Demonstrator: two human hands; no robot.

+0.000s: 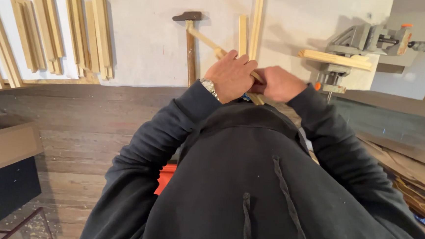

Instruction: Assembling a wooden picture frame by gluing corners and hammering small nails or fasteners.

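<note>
Close together, both hands [254, 80] on wooden strip [205, 38]

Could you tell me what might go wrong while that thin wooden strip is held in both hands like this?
The wooden strip is slender and both hands, left hand and right hand, grip one end, so it might snap or splinter. Its free end lies near the hammer and could knock it.

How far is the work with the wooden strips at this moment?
Done, it seems: many cut strips lie sorted on the white board, and one joined piece sits in the corner clamp. In hand: the left hand and right hand both grip one thin wooden strip. Left: two loose strips and the hammer lie untouched beside it.
</note>
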